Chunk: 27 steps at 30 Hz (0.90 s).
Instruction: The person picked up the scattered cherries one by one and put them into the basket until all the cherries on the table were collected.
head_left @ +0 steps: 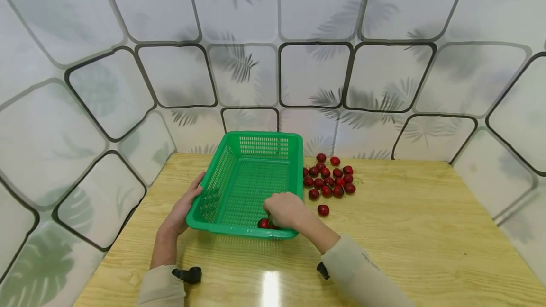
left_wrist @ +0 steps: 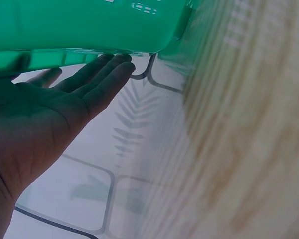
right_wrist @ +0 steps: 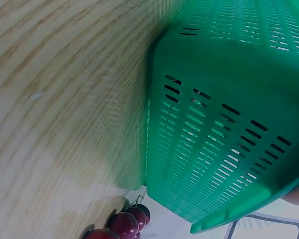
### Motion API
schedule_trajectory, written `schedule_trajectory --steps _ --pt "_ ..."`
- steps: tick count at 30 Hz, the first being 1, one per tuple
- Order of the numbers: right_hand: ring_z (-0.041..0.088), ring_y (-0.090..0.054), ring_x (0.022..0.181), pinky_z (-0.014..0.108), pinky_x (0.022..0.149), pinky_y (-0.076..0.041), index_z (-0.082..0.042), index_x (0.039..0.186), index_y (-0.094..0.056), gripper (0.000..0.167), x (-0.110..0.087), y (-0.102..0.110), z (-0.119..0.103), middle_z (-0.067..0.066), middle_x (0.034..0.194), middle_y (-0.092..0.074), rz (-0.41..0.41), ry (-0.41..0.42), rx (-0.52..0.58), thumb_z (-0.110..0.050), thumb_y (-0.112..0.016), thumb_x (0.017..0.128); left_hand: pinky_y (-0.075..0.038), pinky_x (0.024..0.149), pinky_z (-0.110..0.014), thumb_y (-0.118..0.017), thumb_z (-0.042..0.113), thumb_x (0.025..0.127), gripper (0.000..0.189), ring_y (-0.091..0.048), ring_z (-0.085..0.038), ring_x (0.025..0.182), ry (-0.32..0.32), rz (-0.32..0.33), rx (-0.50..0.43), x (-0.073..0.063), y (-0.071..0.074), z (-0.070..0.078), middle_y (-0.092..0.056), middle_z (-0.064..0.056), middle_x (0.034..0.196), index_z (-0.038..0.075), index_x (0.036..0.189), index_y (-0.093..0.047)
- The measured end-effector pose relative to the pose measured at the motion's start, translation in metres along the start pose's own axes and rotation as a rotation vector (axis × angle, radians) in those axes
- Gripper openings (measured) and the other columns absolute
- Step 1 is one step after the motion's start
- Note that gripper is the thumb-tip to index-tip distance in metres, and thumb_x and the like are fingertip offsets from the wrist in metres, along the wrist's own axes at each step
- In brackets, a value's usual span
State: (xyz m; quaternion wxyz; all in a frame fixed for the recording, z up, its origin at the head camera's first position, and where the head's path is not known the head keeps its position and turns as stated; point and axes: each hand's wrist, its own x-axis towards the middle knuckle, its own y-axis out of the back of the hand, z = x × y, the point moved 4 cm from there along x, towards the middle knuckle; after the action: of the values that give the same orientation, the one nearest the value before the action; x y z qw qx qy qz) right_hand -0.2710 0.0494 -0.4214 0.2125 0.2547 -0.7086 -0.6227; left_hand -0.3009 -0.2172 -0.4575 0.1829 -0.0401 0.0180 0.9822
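A green plastic basket with slotted walls stands on the table. At its left side is my left hand, thumb by the rim. In the left wrist view its fingers reach out nearly straight against the outside of the basket, under the rim. My right hand is inside the near right corner, fingers bent downward, right over red cherries. Its fingertips are hidden, and I cannot tell whether they pinch a cherry. From the right wrist, the basket wall covers most of that hand.
Right of the basket lies a cluster of several dark red cherries, some with stems. One single cherry lies nearer, close to my right wrist. The wooden table ends at a patterned wall covering behind and at both sides.
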Motion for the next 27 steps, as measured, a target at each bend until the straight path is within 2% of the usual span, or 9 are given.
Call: schedule_trajectory --steps 6,11,13,16,20,27 --pt "0.006 -0.035 0.053 0.023 0.048 -0.032 -0.019 0.065 -0.051 0.034 0.001 0.001 0.001 -0.008 0.058 -0.041 0.056 0.005 0.053 -0.009 -0.058 0.097 -0.045 0.09 -0.026 -0.027 0.042 0.11 0.062 -0.039 -0.026 0.123 -0.007 0.002 -0.002 -0.001 0.0 0.0 0.002 -0.012 0.165 0.025 0.161 0.004" --pt "0.005 -0.046 0.055 0.022 0.051 -0.04 -0.014 0.088 -0.073 0.016 -0.003 0.009 0.001 -0.006 0.068 -0.061 0.134 0.031 0.133 -0.014 -0.06 0.098 -0.046 0.089 -0.026 -0.027 0.042 0.11 0.062 -0.041 -0.025 0.121 -0.003 0.001 -0.003 -0.002 0.0 0.0 0.001 -0.013 0.165 0.026 0.161 0.004" --pt "0.004 -0.05 0.058 0.022 0.054 -0.044 -0.011 0.099 -0.074 0.016 -0.004 0.01 0.002 -0.004 0.075 -0.066 0.171 0.031 0.172 -0.014 -0.059 0.099 -0.047 0.089 -0.027 -0.027 0.041 0.11 0.062 -0.042 -0.024 0.12 -0.006 0.0 -0.006 -0.002 0.0 0.0 0.0 -0.013 0.165 0.025 0.161 0.004" --pt "0.004 -0.052 0.059 0.023 0.057 -0.046 -0.01 0.103 -0.074 0.017 -0.005 0.011 0.004 -0.004 0.079 -0.069 0.232 0.019 0.241 -0.015 -0.058 0.099 -0.047 0.088 -0.027 -0.027 0.04 0.11 0.062 -0.044 -0.022 0.117 -0.013 -0.003 -0.009 -0.002 0.0 -0.001 0.0 -0.014 0.164 0.023 0.161 0.005" --pt "0.002 -0.047 0.055 0.022 0.055 -0.044 -0.01 0.105 -0.074 0.017 -0.006 0.012 0.007 -0.004 0.078 -0.069 0.318 0.003 0.312 -0.014 -0.059 0.099 -0.048 0.087 -0.027 -0.027 0.04 0.11 0.063 -0.047 -0.021 0.114 -0.012 -0.002 -0.012 -0.001 0.001 -0.001 -0.001 -0.014 0.164 0.022 0.161 0.005" --pt "0.0 -0.033 0.044 0.022 0.045 -0.033 -0.009 0.108 -0.072 0.02 -0.012 0.016 0.013 0.0 0.077 -0.068 0.485 -0.029 0.465 -0.008 -0.055 0.098 -0.048 0.087 -0.027 -0.027 0.04 0.11 0.063 -0.047 -0.02 0.114 -0.007 -0.004 -0.02 -0.001 -0.001 0.0 -0.001 -0.014 0.164 0.022 0.161 0.005"
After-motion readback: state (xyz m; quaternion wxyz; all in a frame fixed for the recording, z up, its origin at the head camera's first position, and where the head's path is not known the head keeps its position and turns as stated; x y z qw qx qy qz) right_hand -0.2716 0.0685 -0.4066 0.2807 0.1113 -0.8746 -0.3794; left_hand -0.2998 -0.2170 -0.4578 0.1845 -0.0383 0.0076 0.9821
